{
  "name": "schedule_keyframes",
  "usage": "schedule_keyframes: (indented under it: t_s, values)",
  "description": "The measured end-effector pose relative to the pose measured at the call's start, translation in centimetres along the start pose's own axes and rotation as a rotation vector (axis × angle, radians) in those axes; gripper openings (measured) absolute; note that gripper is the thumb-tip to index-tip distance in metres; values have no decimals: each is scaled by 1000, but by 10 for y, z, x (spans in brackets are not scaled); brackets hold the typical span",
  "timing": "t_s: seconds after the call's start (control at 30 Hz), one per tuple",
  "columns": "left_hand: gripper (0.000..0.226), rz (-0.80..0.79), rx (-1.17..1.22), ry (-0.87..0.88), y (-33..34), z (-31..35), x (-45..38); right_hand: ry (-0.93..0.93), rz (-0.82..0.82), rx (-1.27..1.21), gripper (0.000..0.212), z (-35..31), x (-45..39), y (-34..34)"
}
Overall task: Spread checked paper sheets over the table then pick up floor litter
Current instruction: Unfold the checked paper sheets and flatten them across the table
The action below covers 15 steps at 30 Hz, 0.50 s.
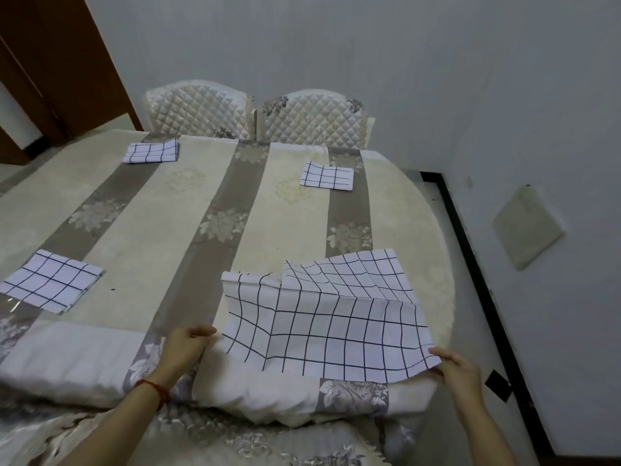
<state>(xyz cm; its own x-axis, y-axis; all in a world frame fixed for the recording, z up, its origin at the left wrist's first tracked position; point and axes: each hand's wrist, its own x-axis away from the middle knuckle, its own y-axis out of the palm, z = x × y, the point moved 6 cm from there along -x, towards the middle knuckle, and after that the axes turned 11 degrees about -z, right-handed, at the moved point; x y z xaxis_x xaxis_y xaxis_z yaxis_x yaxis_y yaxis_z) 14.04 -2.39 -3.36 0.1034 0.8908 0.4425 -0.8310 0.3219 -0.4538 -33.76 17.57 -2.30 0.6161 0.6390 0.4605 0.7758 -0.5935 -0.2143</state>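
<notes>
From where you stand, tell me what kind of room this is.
Probably a home dining room: a round table under a patterned tablecloth, two quilted chairs against the far wall, and folded checked sheets laid out like place settings.

Head view. Two bare forearms enter frame from 6 o'clock. Left hand (183, 348): no rings or glove visible; thin red cord bracelet (155, 390) around the wrist, appears braided or twisted, detail too fine to confirm. Right hand (458, 369): nothing worn on hand or wrist. No sleeves visible on either forearm.
</notes>
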Motion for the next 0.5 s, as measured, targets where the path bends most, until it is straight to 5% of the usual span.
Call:
schedule_keyframes:
  t_s: [0.27,0.4,0.5]
  values:
    - [41,56,192,14,-2,30,-11,-12,196,100,28,-4,-15,-27]
    - [62,-15,201,83,3,70,-18,-144,59,246,23,-39,-26,-6]
    - [57,-59,303,97,7,94,-28,-252,-91,379,27,-62,-35,27]
